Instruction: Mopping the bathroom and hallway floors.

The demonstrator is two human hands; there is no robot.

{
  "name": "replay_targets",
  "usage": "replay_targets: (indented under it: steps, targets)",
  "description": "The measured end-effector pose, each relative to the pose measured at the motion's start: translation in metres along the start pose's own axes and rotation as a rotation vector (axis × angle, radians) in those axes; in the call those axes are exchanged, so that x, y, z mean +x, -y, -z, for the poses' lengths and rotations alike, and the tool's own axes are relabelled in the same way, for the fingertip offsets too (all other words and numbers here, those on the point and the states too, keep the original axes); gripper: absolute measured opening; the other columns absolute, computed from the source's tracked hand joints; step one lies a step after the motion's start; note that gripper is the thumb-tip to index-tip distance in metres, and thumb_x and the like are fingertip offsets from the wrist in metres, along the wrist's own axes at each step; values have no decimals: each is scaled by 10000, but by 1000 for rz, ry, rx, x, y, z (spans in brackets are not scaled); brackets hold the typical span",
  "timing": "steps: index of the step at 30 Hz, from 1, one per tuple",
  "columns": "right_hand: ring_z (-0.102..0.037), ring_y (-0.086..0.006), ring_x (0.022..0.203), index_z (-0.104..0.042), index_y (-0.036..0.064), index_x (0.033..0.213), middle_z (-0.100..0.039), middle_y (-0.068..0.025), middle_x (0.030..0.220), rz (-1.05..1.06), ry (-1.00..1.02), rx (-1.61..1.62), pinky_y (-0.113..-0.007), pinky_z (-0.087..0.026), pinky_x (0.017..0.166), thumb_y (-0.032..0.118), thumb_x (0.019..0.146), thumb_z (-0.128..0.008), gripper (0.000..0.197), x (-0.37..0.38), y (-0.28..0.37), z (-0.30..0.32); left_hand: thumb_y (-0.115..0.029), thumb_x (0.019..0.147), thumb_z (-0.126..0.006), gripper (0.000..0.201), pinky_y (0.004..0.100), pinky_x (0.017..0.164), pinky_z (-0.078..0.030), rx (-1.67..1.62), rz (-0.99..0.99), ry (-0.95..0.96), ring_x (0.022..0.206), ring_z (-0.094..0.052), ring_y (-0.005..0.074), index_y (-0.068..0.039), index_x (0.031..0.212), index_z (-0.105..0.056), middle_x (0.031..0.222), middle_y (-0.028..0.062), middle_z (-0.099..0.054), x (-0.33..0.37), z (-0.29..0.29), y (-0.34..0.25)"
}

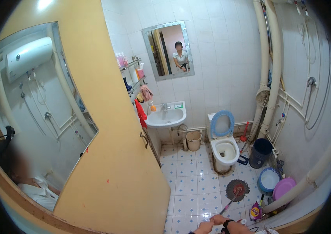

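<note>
A mop with a round grey string head [231, 186] and a red centre rests on the tiled floor, in front of the toilet. Its thin handle runs down toward me at a slant. My right hand [218, 219], with a black band at the wrist, is closed around the handle. Just left of it and lower, my left hand [205, 226] is also closed on the handle near its upper end. The rest of the handle is hidden by my hands and the picture's edge.
Past the mop stands a white toilet [226, 153] with its lid up. At right are a dark bin [260, 153], a blue bucket [265, 188], a pink basin [283, 188] and a purple packet [255, 211]. A yellow door [107, 163] opens at left, near a washbasin [166, 121].
</note>
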State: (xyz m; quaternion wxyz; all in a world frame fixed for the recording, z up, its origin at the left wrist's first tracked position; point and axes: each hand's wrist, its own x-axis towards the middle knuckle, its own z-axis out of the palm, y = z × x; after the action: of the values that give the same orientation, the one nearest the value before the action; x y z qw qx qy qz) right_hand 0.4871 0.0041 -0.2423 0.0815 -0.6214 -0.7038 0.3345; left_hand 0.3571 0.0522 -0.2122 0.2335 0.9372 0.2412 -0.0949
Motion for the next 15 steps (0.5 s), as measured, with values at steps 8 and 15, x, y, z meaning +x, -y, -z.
replay_targets:
  steps: [8,15]
  targets:
    - [-514,-340,636,-469,65,761,-531,-156,645,258,-124,116,-419,-394,527,165,701,-448,119,83,120,-13,-279,725,-453,324,401,601,-429,-218,312,155,749,-547,296,-234,1045,-466,828,90,-572,-153,130,80]
    - [-513,-347,684,-455,12,847,-522,-200,692,929,226,198,-410,-400,578,95,702,-407,174,113,289,-67,-324,757,-431,259,371,616,-422,-200,543,-140,718,-534,304,-167,924,-550,787,112,-569,-356,137,103]
